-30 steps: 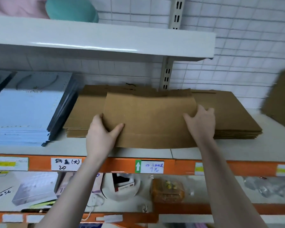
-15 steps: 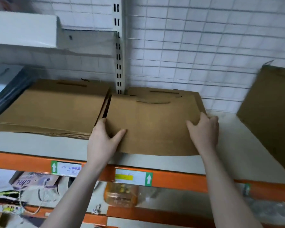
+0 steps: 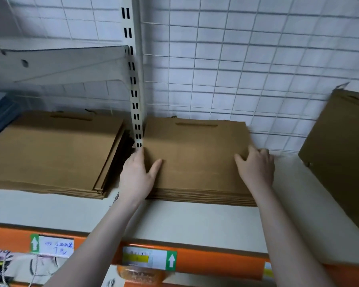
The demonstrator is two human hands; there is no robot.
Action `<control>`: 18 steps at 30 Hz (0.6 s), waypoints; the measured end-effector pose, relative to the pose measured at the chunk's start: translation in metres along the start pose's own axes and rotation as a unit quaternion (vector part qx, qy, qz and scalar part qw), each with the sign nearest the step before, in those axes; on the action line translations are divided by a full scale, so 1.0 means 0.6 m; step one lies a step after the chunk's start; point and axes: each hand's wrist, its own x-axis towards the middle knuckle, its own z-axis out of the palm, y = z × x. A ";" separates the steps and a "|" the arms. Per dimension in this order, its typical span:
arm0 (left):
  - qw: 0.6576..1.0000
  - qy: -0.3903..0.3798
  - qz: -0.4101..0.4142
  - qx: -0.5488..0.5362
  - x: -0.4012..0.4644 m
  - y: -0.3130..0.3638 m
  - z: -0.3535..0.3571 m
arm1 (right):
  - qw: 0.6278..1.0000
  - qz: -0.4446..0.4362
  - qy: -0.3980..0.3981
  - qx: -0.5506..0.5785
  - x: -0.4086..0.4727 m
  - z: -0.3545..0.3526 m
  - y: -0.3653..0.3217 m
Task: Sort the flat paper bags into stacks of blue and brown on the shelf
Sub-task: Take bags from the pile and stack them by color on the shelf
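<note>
Both hands clamped on the brown stack [image 3: 195, 162] mid-shelf [image 3: 195, 220]: left hand [image 3: 137, 177] gripping its 9 o'clock edge, thumb on top; right hand [image 3: 255, 168] curled over the 3 o'clock edge, likely squaring bags. Second brown pile [image 3: 50, 154] at 9 o'clock.

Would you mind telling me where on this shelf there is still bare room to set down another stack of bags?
Bare shelf runs along the front edge before both brown stacks, and between the right stack and the leaning brown bags. It is crowded between the left stack and right stack, where the left hand sits by the upright.
</note>
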 end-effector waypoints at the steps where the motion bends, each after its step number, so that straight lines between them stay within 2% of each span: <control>1: 1.000 -0.008 0.000 0.000 -0.002 -0.003 0.003 | 1.000 -0.007 -0.007 -0.005 0.001 0.002 0.001; 6: 1.000 -0.003 0.013 -0.027 -0.023 -0.016 -0.001 | 0.999 -0.024 -0.016 0.018 -0.011 -0.002 0.015; 14: 0.998 -0.043 0.033 -0.026 -0.047 -0.017 -0.007 | 0.998 -0.044 -0.049 -0.016 -0.037 0.006 0.038; 18: 0.991 -0.079 0.110 0.009 -0.045 -0.032 -0.015 | 0.997 -0.046 -0.045 -0.037 -0.027 0.013 0.029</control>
